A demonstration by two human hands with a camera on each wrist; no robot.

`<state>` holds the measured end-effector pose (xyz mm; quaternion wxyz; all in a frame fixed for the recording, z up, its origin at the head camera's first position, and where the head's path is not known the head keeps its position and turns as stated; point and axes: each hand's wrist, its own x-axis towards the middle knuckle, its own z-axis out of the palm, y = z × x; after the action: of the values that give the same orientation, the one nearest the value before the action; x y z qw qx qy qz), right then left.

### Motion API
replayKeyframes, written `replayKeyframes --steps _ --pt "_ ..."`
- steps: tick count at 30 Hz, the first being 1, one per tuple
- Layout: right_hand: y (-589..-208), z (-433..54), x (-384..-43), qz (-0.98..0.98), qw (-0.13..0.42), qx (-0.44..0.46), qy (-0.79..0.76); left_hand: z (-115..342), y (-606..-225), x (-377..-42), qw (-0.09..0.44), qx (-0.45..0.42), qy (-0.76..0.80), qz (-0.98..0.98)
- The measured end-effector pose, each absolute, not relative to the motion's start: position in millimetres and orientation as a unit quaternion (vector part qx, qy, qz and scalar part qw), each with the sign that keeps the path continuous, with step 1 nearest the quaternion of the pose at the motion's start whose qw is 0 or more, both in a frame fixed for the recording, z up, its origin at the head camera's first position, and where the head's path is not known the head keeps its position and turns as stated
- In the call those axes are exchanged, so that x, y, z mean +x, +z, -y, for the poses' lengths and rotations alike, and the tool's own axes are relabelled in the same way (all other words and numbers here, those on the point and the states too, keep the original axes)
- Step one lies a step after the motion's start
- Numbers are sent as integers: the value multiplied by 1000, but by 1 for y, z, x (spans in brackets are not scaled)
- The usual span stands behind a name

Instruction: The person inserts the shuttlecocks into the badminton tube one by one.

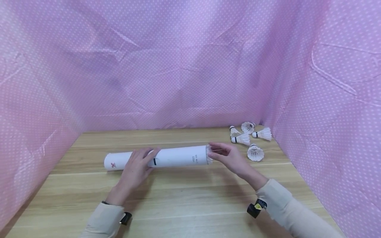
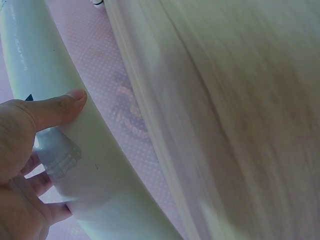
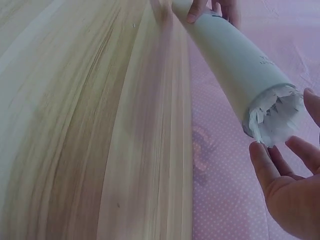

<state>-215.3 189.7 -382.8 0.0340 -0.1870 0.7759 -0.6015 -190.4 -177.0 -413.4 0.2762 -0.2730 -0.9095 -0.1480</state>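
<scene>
A long white shuttlecock tube with small printing lies sideways in the hands, close over the wooden table. My left hand grips it near the middle, and in the left wrist view the thumb lies across its side. At the tube's open right end, the feathered skirt of a shuttlecock sticks out. My right hand holds this skirt at its rim, thumb and fingers spread around the edge. The shuttlecock's cork is hidden inside the tube.
Several loose shuttlecocks lie at the table's back right, among them one beside the right hand and another near the cloth. Pink dotted cloth walls the wooden table at the back and sides.
</scene>
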Motion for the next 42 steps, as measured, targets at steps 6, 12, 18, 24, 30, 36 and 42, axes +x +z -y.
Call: replayKeyframes --steps 6,12,18,24,30,36,42 --pt "-380 -185 -215 -772 41 -199 -602 177 -412 -189 261 -261 -151 917" --pt "-380 -186 -216 -770 53 -186 -608 179 -412 -188 263 -258 -151 917" --pt "-380 -184 -215 -766 55 -181 -614 180 -413 -188 267 -262 -155 914" --pt "-379 -179 -213 -766 50 -184 -614 179 -413 -187 267 -260 -160 914" --pt "-382 -179 -213 -766 29 -190 -614 181 -413 -188 284 -270 -161 906" --pt "-385 -177 -213 -761 35 -186 -621 184 -413 -188 283 -273 -160 906" --pt "-385 -175 -212 -763 36 -175 -621 185 -411 -191 279 -270 -161 908"
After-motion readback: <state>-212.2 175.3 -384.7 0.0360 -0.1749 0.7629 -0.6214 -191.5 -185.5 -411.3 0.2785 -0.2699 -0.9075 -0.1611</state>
